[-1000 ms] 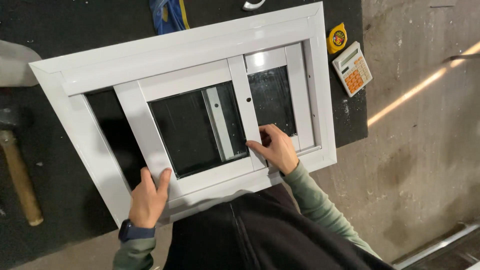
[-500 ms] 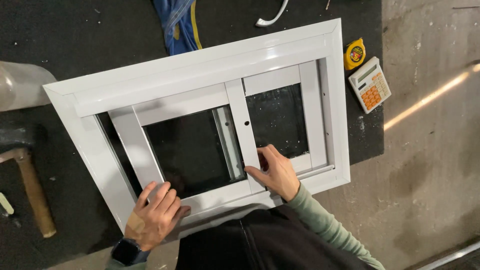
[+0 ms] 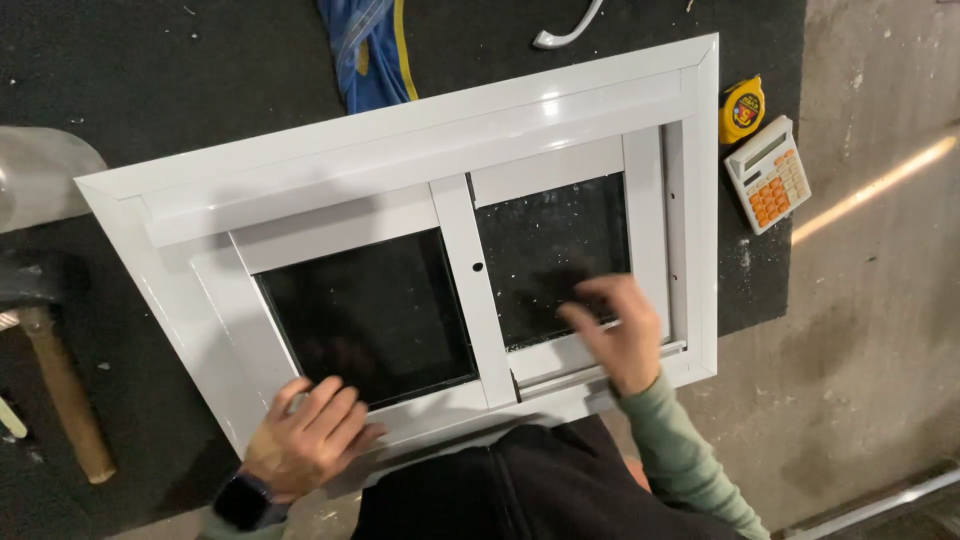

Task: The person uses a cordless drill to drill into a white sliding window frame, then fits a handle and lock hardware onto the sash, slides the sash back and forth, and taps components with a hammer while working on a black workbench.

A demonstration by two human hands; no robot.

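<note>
Sliding right, the inner pane now fills the far side of the white window frame [image 3: 400, 170] on the black mat [image 3: 150, 80]. I see my right hand [image 3: 620, 335] spread loose over its bottom rail. My left hand [image 3: 310, 435] lies flat on the frame's near edge, holding nothing. A calculator [image 3: 768, 174] lies just beside.

The window frame [image 3: 400, 160] looks like painted metal, white and glossy, with soft highlights along its smooth rails, and its two panes [image 3: 365, 315] are dark, reflective glass speckled with pale dust. Under it the bench [image 3: 150, 70] is covered in a matt black, slightly rough mat. The hammer handle [image 3: 65, 405] is bare wood, the calculator [image 3: 768, 175] smooth pale plastic, the tape measure [image 3: 742, 108] shiny yellow plastic, and the floor [image 3: 880, 300] rough grey concrete.
</note>
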